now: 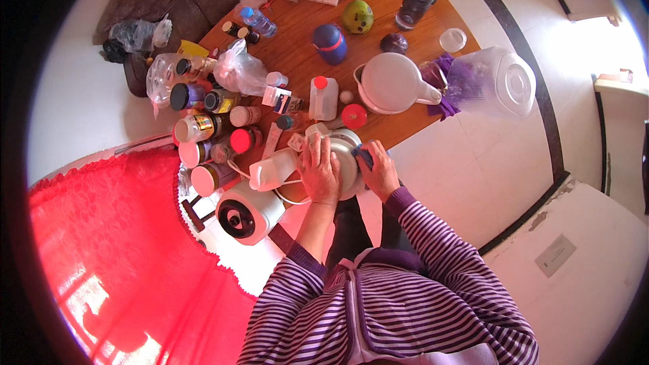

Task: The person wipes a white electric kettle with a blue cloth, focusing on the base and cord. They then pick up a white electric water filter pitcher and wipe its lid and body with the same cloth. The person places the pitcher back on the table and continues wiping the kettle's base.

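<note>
A round cream-white appliance [347,165], perhaps an electric kettle or pot, sits at the table's near edge in front of me. My left hand [320,170] lies flat on its left side, fingers extended toward a pale handle-like part [317,130]. On the opposite side, my right hand [379,170] presses a bunched blue cloth [364,156] against the rim. A translucent white plastic container [274,170] is just left of my left hand. Below it stands a white appliance with a black round top [249,215], and a white cord [291,197] loops beside it.
Several lidded jars [203,152] crowd the table's left side. Ahead are a white pitcher [393,83], a red lid [354,116] and a translucent jug [324,99]. A large clear plastic container [492,81] is at the right edge on purple cloth [447,68]. A red curtain [137,248] hangs left.
</note>
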Motion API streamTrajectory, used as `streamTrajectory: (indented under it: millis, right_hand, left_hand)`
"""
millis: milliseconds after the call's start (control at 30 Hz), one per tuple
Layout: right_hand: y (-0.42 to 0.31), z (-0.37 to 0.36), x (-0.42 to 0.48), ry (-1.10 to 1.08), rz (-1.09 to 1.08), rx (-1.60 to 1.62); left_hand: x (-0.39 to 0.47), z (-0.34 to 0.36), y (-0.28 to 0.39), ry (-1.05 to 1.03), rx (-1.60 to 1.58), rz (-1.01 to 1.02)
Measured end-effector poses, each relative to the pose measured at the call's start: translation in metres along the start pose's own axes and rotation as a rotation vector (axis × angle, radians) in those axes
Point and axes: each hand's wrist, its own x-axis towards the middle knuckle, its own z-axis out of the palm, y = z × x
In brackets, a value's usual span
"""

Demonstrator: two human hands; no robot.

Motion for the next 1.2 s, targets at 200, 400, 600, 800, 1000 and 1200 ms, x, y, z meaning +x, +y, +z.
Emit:
streamTrajectory:
  millis: [200, 400, 600, 800, 1000, 1200]
  right_hand:
    - [-0.002, -0.002, 0.023, -0.069, -0.091, -0.146]
    - [0.003, -0.003, -0.011, -0.053, 0.035, -0.113]
    - [-0.001, 0.000, 0.030, -0.064, -0.089, -0.200]
    - [0.003, -0.009, -0.028, -0.078, -0.135, -0.244]
    - [0.013, -0.014, 0.002, -0.082, -0.320, -0.249]
    - [0.000, -0.012, 0.001, -0.046, -0.209, -0.187]
  left_hand:
    - [0.004, 0.001, 0.004, 0.034, 0.034, -0.030]
    - [0.004, 0.005, 0.003, 0.045, 0.103, -0.051]
    - [0.007, 0.000, 0.007, 0.045, 0.071, -0.033]
    - [0.004, 0.002, 0.005, 0.036, 0.099, -0.051]
    - [0.007, 0.007, 0.007, 0.045, 0.093, -0.091]
    - [0.008, 0.005, 0.008, 0.044, 0.080, -0.103]
